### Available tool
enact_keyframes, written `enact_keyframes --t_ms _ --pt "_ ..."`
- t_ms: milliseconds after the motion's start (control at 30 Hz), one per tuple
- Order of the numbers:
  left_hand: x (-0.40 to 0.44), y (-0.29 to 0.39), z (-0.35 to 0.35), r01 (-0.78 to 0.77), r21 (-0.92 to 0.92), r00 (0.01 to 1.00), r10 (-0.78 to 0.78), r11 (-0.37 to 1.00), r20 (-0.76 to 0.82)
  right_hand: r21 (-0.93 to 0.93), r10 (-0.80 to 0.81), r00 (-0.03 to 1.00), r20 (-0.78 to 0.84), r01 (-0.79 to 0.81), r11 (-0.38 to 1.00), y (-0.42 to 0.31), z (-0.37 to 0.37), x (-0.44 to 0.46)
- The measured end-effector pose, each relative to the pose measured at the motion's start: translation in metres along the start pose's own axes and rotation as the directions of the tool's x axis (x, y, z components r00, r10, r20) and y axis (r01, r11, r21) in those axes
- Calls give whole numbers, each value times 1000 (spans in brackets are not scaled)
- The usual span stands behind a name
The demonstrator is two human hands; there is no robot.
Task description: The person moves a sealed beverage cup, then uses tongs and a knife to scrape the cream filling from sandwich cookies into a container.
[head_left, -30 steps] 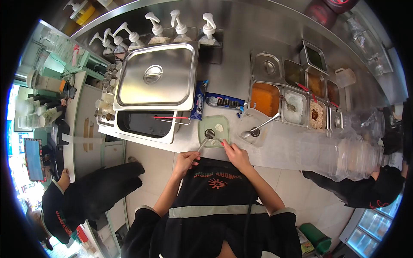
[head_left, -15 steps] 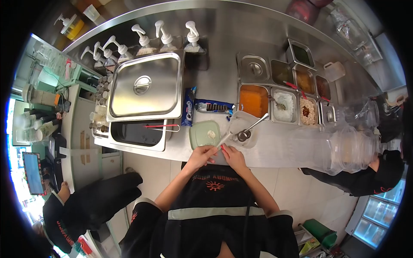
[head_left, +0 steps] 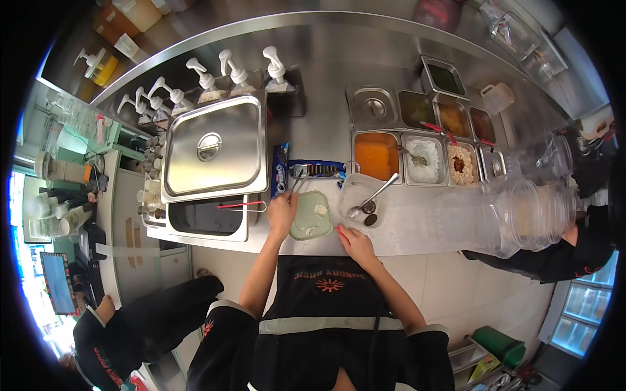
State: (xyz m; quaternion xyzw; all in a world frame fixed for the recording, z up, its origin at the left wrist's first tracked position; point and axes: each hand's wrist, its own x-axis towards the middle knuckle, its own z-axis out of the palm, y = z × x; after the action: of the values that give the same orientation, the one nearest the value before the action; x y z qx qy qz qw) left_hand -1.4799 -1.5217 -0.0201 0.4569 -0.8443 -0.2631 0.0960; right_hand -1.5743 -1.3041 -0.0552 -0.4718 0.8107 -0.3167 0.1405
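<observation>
My left hand (head_left: 282, 214) is closed around slim metal tongs (head_left: 298, 179), whose tips reach the opened blue pack of dark sandwich cookies (head_left: 319, 169). Right beside that hand lies a pale green lid (head_left: 301, 212) with white bits on it. My right hand (head_left: 357, 246) rests at the counter's front edge with its fingers curled; a small red piece (head_left: 338, 229) shows at the fingertips, and what it belongs to is unclear. Just beyond it stands a clear plastic tub (head_left: 355, 189), holding a metal spoon (head_left: 375, 199) and dark round cookies (head_left: 370, 215).
Left is a large lidded steel pan (head_left: 215, 146) above a dark tray with a red-handled tool (head_left: 241, 206). Pump bottles (head_left: 235, 72) line the back. Steel topping pans (head_left: 377, 156) and stacked clear containers (head_left: 515, 218) sit right. Co-workers stand on both sides.
My hands have parted. The left moved left and forward to the cookie pack with the tongs; the right shifted slightly right and back. The view has tilted a little.
</observation>
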Motion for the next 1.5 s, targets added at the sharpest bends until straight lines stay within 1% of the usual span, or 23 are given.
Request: enact_keyframes --t_ms 133,233,333,400,533,633,667,700,767,800,900,933,1000,1033,1133,1233,1400,1500 --pt "-1 12 -5 -2 54 1000 3 999 -14 -11 5 1000 2 -5 1000 0 0 -1" --pt "4 8 1 10 115 1000 -7 993 -26 -3 4 1000 1 -4 1000 0 1 -1" --pt "9 1 5 45 122 999 -45 992 -6 -3 6 1000 6 -6 1000 1 1 -1" --pt "6 2 -1 7 108 999 -4 994 -36 -14 24 999 21 -23 1000 -2 -1 -1" --pt "-21 -17 -6 -126 78 989 131 989 -63 39 58 997 -59 -56 998 -6 -4 0" --pt "-55 -16 -28 -229 260 972 203 938 122 80 98 989 -109 -89 993 -8 -8 -3" --pt "-63 -19 -33 -326 345 945 290 880 152 85 100 988 -116 -91 992 -13 -12 -4" --pt "-67 -22 -38 -365 360 930 318 858 184 88 102 987 -120 -92 992 -15 -16 -5" --pt "-72 -28 -48 -438 387 897 369 811 243 -4 43 995 -91 -44 999 -14 -20 -6" --pt "-72 -33 -51 -519 386 855 461 762 239 -48 11 997 -76 -15 999 -14 -20 -5" --pt "-67 -44 -56 -651 387 758 530 653 380 -147 -168 976 -142 147 978 -18 -16 -1" --pt "-67 -46 -56 -660 428 750 519 618 409 -181 -188 974 -123 165 970 -19 -15 0" --pt "-63 -48 -58 -716 425 698 584 554 414 -248 -227 970 -86 200 948 -24 -16 3" --pt "-61 -48 -59 -742 423 669 615 520 417 -263 -247 964 -93 216 940 -26 -16 4" --pt "-56 -43 -66 -774 433 629 634 462 449 -304 -283 953 -105 240 922 -29 -17 6" --pt "-51 -34 -74 -804 424 595 583 417 553 -328 -267 959 -97 223 918 -28 -15 5" --pt "-48 -31 -76 -801 419 599 575 428 557 -351 -259 961 -100 210 913 -28 -15 4" --pt "-46 -35 -72 -797 408 604 590 446 536 -333 -252 962 -103 206 920 -28 -13 5"
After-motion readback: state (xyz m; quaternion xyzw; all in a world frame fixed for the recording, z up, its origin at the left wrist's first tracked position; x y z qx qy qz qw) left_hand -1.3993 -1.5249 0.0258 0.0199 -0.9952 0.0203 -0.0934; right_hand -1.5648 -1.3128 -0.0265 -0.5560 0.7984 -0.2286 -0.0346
